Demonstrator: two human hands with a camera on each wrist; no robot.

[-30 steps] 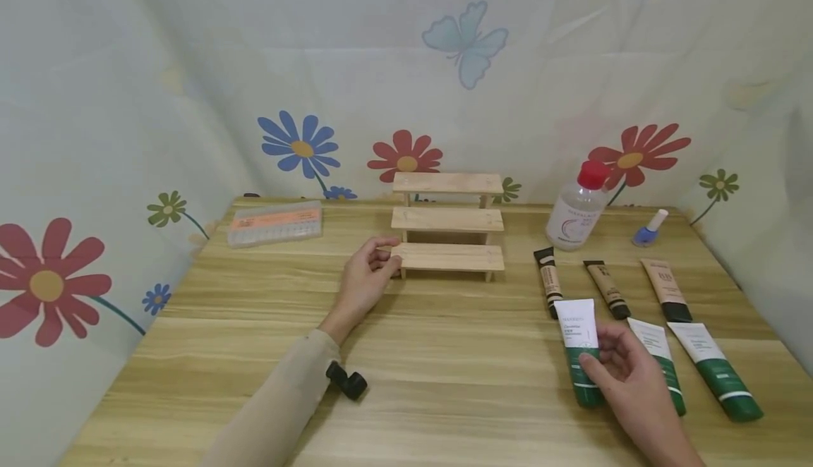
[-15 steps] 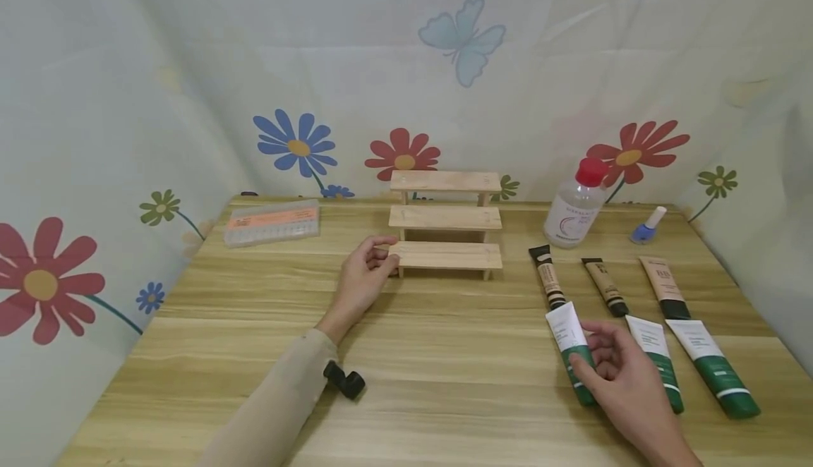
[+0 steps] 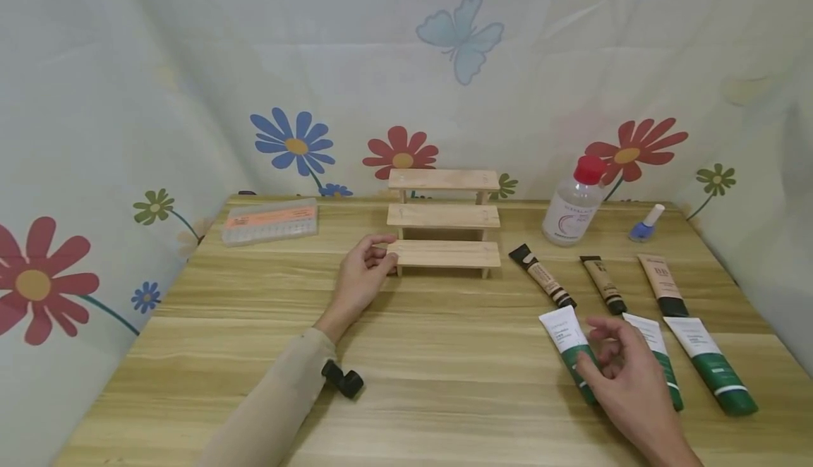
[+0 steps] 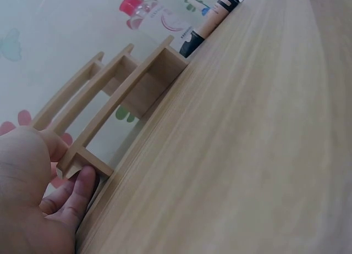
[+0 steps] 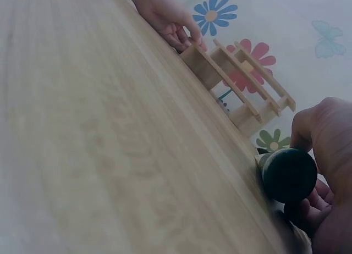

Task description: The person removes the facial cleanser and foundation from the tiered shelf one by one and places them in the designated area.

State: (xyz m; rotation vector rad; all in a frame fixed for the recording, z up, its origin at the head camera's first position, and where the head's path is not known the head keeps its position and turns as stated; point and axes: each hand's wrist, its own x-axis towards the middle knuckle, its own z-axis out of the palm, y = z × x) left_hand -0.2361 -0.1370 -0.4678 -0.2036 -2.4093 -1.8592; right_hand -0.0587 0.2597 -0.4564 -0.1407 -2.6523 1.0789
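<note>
A small wooden three-step rack point(image 3: 443, 216) stands at the middle back of the table. My left hand point(image 3: 381, 259) grips the left end of its lowest step, thumb on top and fingers beneath; the left wrist view shows the left hand point(image 4: 71, 166) pinching that end of the rack point(image 4: 137, 83). My right hand point(image 3: 600, 358) holds a green-and-white tube point(image 3: 564, 336) lying on the table at the front right, its white end pointing away and to the left. In the right wrist view the right hand point(image 5: 316, 177) curls round the tube's dark green cap point(image 5: 289, 175).
Two more green-and-white tubes point(image 3: 657, 354) point(image 3: 711, 365) lie right of the held one. Behind them lie three tan tubes with black caps point(image 3: 543, 276) point(image 3: 603, 285) point(image 3: 663, 285). A red-capped clear bottle point(image 3: 574, 206), blue nail polish point(image 3: 644, 223) and an orange-labelled clear box point(image 3: 269, 221) sit at the back.
My right hand has swung the tube's white end to the left. The leftmost tan tube now lies askew, its cap shifted left. My left hand stays on the rack.
</note>
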